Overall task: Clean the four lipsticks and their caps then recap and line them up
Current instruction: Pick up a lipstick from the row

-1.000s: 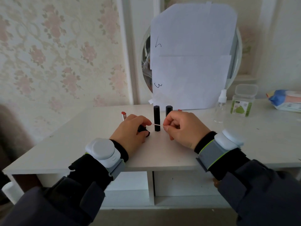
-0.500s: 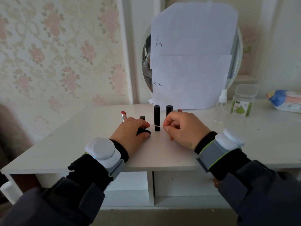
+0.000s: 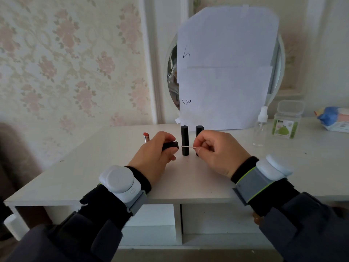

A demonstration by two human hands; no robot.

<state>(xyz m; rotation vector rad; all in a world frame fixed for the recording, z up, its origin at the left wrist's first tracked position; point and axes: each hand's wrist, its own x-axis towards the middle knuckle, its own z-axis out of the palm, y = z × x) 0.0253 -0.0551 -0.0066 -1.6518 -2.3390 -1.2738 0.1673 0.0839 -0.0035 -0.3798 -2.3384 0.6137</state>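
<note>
Left hand [image 3: 151,156] grips a black cap [image 3: 170,145] sideways, fingers wrapped round it, open end facing right, held just over the counter [image 3: 94,167]. Right hand [image 3: 217,150] pinches a cotton swab [image 3: 188,146] between thumb and fingertip, its tip right at the cap's mouth. That thin stick could bend or snap if pushed in crooked, I'd say, and a jab off-line would slide across the slick plastic. Directly behind the swab stands a capped lipstick [image 3: 185,140], tall, faceted, matte black; a second one [image 3: 198,130] is half hidden by the right hand. Both narrow and upright, so a stray knuckle would likely tip them. To the left an uncapped lipstick [image 3: 146,137] stands, silvery tube, red bullet exposed, and a brush from the left hand could smear it. The fourth I can't see. Counter is smooth white laminate
</note>
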